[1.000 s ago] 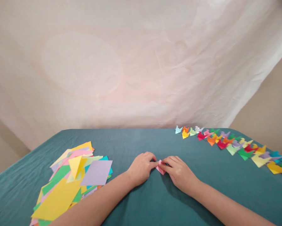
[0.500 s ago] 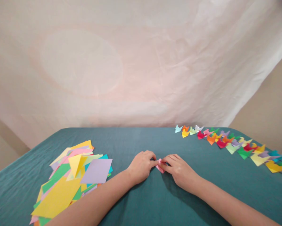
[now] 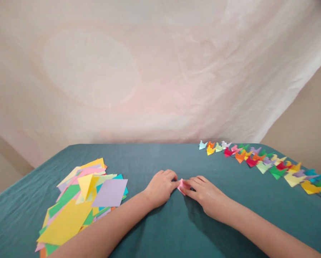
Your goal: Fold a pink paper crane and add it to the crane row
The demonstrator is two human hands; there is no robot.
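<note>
A small folded piece of pink paper [image 3: 181, 186] lies on the green cloth at the middle of the table, between my two hands. My left hand [image 3: 162, 187] pinches its left corner, with thumb and forefinger closed there. From the other side my right hand [image 3: 202, 192] grips the right part of the paper between thumb and fingers. My fingertips hide some of its folds.
On the left is a loose pile of coloured paper sheets [image 3: 69, 220], a lilac sheet [image 3: 110, 193] on top. Several folded paper birds [image 3: 278, 172] stand in rows along the right side of the green-covered table [image 3: 149, 154]. A pale cloth [image 3: 160, 71] hangs behind.
My right hand's fingers have shifted slightly to the right on the pink paper, baring a bit more of it. The whole view has tilted very slightly.
</note>
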